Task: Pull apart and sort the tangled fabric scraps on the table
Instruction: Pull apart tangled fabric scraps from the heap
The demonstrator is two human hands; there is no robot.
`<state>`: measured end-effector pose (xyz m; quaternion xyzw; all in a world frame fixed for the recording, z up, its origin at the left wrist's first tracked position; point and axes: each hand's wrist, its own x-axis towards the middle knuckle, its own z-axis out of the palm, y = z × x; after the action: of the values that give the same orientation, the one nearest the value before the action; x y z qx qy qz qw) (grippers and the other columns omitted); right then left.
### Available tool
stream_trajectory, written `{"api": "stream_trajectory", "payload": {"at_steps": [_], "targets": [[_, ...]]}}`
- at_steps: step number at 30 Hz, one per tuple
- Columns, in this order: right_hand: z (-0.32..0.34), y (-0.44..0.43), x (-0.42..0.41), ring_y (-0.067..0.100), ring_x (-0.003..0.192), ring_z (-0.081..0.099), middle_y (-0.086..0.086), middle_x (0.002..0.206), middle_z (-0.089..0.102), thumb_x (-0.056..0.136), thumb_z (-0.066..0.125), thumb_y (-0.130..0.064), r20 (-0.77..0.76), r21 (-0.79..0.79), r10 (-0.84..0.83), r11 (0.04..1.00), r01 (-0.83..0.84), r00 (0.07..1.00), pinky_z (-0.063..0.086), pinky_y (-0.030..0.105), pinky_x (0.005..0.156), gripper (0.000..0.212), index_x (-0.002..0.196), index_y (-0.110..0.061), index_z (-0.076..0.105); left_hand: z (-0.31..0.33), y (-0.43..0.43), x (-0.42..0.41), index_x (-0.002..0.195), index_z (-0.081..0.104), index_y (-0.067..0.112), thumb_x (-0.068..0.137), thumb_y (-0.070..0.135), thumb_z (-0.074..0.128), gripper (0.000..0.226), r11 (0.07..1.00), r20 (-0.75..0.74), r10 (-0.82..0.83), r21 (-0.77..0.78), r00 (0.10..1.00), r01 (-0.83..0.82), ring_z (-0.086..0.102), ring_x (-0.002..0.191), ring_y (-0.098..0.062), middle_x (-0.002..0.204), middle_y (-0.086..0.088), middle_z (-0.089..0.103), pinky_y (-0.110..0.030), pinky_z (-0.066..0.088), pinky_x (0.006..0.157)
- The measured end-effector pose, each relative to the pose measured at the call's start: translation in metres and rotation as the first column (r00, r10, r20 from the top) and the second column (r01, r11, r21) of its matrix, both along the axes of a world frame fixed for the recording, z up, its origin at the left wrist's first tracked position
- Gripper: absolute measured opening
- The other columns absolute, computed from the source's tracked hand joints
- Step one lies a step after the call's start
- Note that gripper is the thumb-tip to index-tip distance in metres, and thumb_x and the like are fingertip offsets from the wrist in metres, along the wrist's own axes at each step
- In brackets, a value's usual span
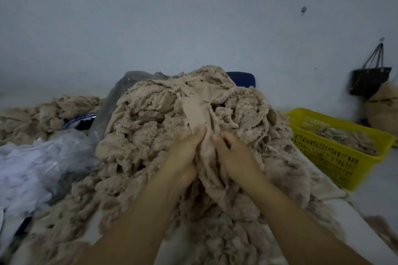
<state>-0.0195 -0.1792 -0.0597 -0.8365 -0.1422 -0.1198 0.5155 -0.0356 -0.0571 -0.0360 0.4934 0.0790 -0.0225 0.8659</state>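
On the table (pixel 353 215), seen from the head camera, a big pile of beige fabric scraps (pixel 146 127) lies. The left hand (pixel 183 155) and the right hand (pixel 235 153) both pinch one smooth strip (pixel 197 114) with curled fingers. A yellow basket (pixel 323 157) stands at the right.

Fingers of left hand (pixel 183 153) and right hand (pixel 233 153) partly buried in pile (pixel 150 135). Blue thing (pixel 242 78) behind it mostly hidden (unidentifiable). Dish (pixel 79 121) half under scraps (pixel 43 114). Sack (pixel 385 112) cut by right edge. Forearms (pixel 133 232) cut at bottom.
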Motion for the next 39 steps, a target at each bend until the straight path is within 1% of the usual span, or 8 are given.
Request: {"api": "stream_trajectory", "payload": {"at_steps": [12, 16, 18, 20, 23, 26, 33, 39], "targets": [[0.011, -0.072, 0.036, 0.027, 0.094, 0.065, 0.01, 0.11, 0.07, 0.097, 0.048, -0.03, -0.432, 0.714, -0.164, 0.538, 0.447, 0.887, 0.055, 0.044, 0.082, 0.031, 0.117, -0.013, 0.065, 0.005, 0.083, 0.011, 0.065, 0.038, 0.02, 0.106, 0.023, 0.037, 0.041, 0.802, -0.116, 0.229, -0.539, 0.966, -0.255, 0.023, 0.029, -0.005, 0.039, 0.009, 0.03, -0.013, 0.02, 0.034], [0.013, -0.078, 0.038, 0.033, 0.095, 0.07, 0.014, 0.101, 0.075, 0.088, 0.054, -0.031, -0.372, 0.729, -0.097, 0.585, 0.355, 0.923, 0.061, 0.044, 0.076, 0.033, 0.101, -0.005, 0.071, -0.002, 0.088, 0.013, 0.101, 0.056, 0.02, 0.106, 0.022, 0.038, 0.019, 0.898, -0.041, 0.439, 0.042, 0.898, -0.437, 0.044, 0.049, -0.008, 0.062, 0.004, 0.053, -0.017, 0.038, 0.044], [0.015, -0.062, 0.03, 0.031, 0.1, 0.071, 0.012, 0.107, 0.074, 0.083, 0.061, -0.036, -0.283, 0.731, 0.007, 0.649, 0.211, 0.959, 0.059, 0.049, 0.085, 0.033, 0.104, -0.014, 0.075, -0.007, 0.068, 0.008, 0.125, 0.054, 0.016, 0.104, 0.039, 0.042, 0.033, 0.453, 0.183, 0.332, 0.829, 0.925, -0.327, 0.058, 0.097, -0.023, 0.113, -0.008, 0.061, -0.036, 0.052, 0.083], [0.018, -0.049, 0.021, 0.026, 0.095, 0.073, 0.008, 0.102, 0.076, 0.077, 0.065, -0.041, -0.231, 0.723, 0.071, 0.68, 0.123, 0.97, 0.06, 0.044, 0.082, 0.023, 0.091, -0.027, 0.078, -0.002, 0.047, 0.003, 0.113, 0.06, 0.015, 0.098, 0.058, 0.04, 0.049, 0.024, 0.496, 0.127, 0.864, 0.859, -0.503, 0.051, 0.113, -0.021, 0.12, -0.003, 0.057, -0.034, 0.043, 0.093], [0.024, -0.035, 0.006, 0.025, 0.093, 0.074, 0.007, 0.1, 0.077, 0.084, 0.065, -0.039, -0.194, 0.762, 0.158, 0.645, 0.047, 0.968, 0.061, 0.042, 0.079, 0.016, 0.084, -0.031, 0.079, 0.017, 0.009, -0.005, 0.081, 0.069, 0.019, 0.086, 0.081, 0.035, 0.071, 0.594, 0.184, -0.087, 0.798, 0.979, -0.097, 0.067, 0.082, -0.011, 0.082, 0.01, 0.073, -0.024, 0.051, 0.072], [0.019, -0.023, -0.008, 0.026, 0.1, 0.072, 0.01, 0.109, 0.075, 0.081, 0.07, -0.054, -0.204, 0.736, 0.278, 0.676, -0.04, 0.939, 0.059, 0.042, 0.085, 0.04, 0.106, -0.023, 0.076, 0.022, -0.012, 0.009, 0.119, 0.068, 0.008, 0.089, 0.062, 0.056, 0.063, 0.874, -0.096, -0.42, 0.224, 0.903, 0.43, 0.065, 0.112, -0.027, 0.116, -0.011, 0.072, -0.037, 0.05, 0.099], [0.013, -0.048, -0.023, 0.022, 0.087, 0.074, 0.008, 0.094, 0.076, 0.096, 0.056, -0.041, -0.276, 0.792, 0.34, 0.611, 0.012, 0.899, 0.06, 0.038, 0.078, 0.033, 0.103, -0.014, 0.075, 0.023, 0.032, 0.059, 0.088, 0.062, 0.013, 0.096, 0.001, 0.053, 0.018, 0.97, -0.067, 0.136, -0.194, 0.988, -0.146, 0.042, 0.038, -0.009, 0.076, -0.008, 0.067, -0.019, 0.035, 0.036], [0.028, -0.065, 0.005, 0.027, 0.096, 0.073, 0.013, 0.109, 0.074, 0.099, 0.052, -0.044, -0.302, 0.895, 0.236, 0.402, 0.19, 0.924, 0.061, 0.041, 0.069, 0.04, 0.123, -0.016, 0.067, -0.002, 0.031, 0.025, 0.124, 0.061, 0.021, 0.057, 0.09, 0.056, 0.096, 0.969, 0.055, -0.124, 0.221, 0.991, 0.109, 0.07, 0.099, -0.016, 0.117, -0.001, 0.07, -0.024, 0.054, 0.075]]}}
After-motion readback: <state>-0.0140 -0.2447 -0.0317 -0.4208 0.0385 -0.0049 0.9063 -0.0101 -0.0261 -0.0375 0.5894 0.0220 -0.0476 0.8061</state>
